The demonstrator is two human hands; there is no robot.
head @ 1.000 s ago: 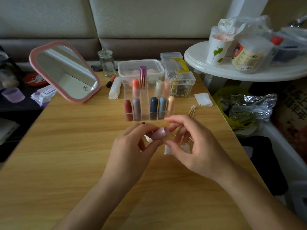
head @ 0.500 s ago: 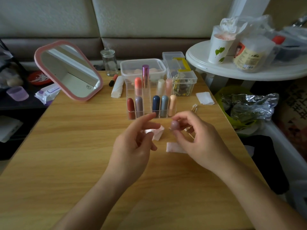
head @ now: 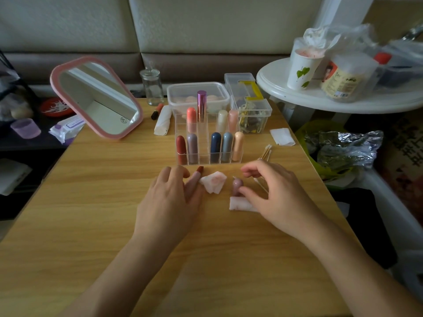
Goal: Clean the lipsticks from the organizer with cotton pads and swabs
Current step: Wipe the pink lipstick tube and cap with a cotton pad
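Centre frame: the left hand [head: 169, 200] grips an uncapped red lipstick [head: 196, 178]; the right hand [head: 278, 193] has its thumb against an upright mauve cap [head: 236, 186] on the bench [head: 103, 202]; whether it grips the cap is unclear.

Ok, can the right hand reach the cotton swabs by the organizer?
Probably yes: the swabs lie on the table just beyond the right hand, beside the organizer, nothing between. Its thumb is by the cap, which it may have to leave first.

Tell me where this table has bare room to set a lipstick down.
Free: bare wood between the mirror and left hand, and the table's near-left corner. Crowded: before the organizer, where cotton pads, cap and swabs lie.
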